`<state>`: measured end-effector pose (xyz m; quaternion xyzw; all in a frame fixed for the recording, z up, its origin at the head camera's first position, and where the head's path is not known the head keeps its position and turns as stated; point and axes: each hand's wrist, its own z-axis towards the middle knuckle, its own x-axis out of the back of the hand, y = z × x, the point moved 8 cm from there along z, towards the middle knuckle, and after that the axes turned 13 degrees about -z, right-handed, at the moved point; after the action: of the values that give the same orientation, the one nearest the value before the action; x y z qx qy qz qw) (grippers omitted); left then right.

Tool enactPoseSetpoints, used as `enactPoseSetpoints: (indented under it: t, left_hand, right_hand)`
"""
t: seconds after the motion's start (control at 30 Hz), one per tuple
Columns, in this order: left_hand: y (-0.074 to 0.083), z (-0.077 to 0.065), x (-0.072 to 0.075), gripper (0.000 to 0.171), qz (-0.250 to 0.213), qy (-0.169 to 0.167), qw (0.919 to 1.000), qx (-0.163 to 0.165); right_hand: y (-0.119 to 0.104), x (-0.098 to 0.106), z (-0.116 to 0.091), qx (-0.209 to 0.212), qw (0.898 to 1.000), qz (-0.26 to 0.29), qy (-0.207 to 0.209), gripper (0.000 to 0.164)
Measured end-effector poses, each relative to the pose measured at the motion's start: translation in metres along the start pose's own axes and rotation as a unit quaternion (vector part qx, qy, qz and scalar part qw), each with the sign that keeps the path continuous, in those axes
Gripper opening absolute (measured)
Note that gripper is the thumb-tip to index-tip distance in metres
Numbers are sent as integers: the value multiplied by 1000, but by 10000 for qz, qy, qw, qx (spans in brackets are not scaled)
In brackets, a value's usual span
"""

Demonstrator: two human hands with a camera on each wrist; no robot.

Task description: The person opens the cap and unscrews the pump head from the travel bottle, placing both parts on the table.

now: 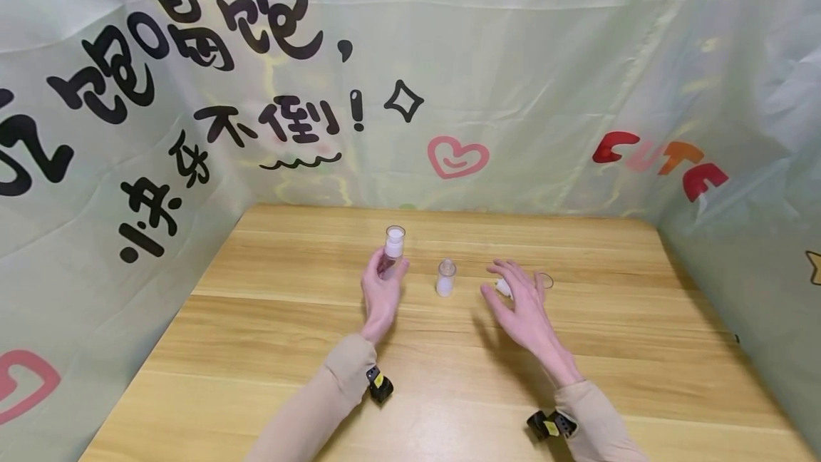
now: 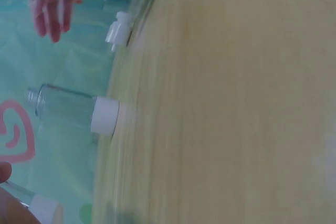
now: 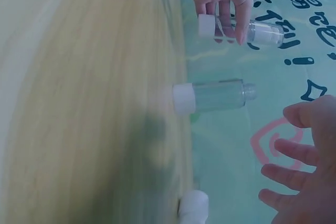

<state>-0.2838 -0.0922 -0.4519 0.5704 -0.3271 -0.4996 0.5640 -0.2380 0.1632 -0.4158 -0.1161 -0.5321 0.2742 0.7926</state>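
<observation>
A clear bottle with a white base and a clear cap over its white top is gripped upright by my left hand, thumb on one side and fingers on the other. Right of it, an uncapped clear bottle with a white base and a bare threaded neck stands on the table, untouched. My right hand hovers with spread fingers, holding nothing. Partly hidden beneath it in the head view is a white pump head, seen more fully in the left wrist view. Close by lies a clear cap.
The wooden table ends at a printed fabric backdrop along the back, with more fabric at the left and right sides. A black wrist camera sits at the left cuff, and another at the right.
</observation>
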Motion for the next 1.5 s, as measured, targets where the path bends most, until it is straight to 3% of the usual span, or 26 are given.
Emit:
enactPoseSetpoints:
  t: [0.23,0.53,0.7,0.9,1.03,1.27,1.5]
  left_hand:
    - [9,-15,-16,41,434,-867,9943,-434]
    - [13,-32,-36,42,846,-2073,9720,-708]
    - [11,-43,-47,41,1315,-2823,9462,-876]
    - [8,-55,-59,40,1939,-3601,9068,-1020]
    - [5,-58,-61,36,2379,-3704,8912,-1090]
    - [5,-59,-65,28,2841,-3558,8796,-1379]
    - [3,-59,-68,20,3364,-3374,8688,-1349]
  right_hand:
    - [-11,6,2,138,9982,536,218,40]
    - [-32,18,3,500,9909,971,784,32]
    - [-46,22,3,967,9833,1168,1008,34]
    - [-54,14,4,1112,9836,1230,706,35]
    - [-51,5,7,918,9885,1147,355,31]
    - [-49,-4,8,499,9965,647,-171,34]
    - [-48,-12,6,525,9964,382,-550,27]
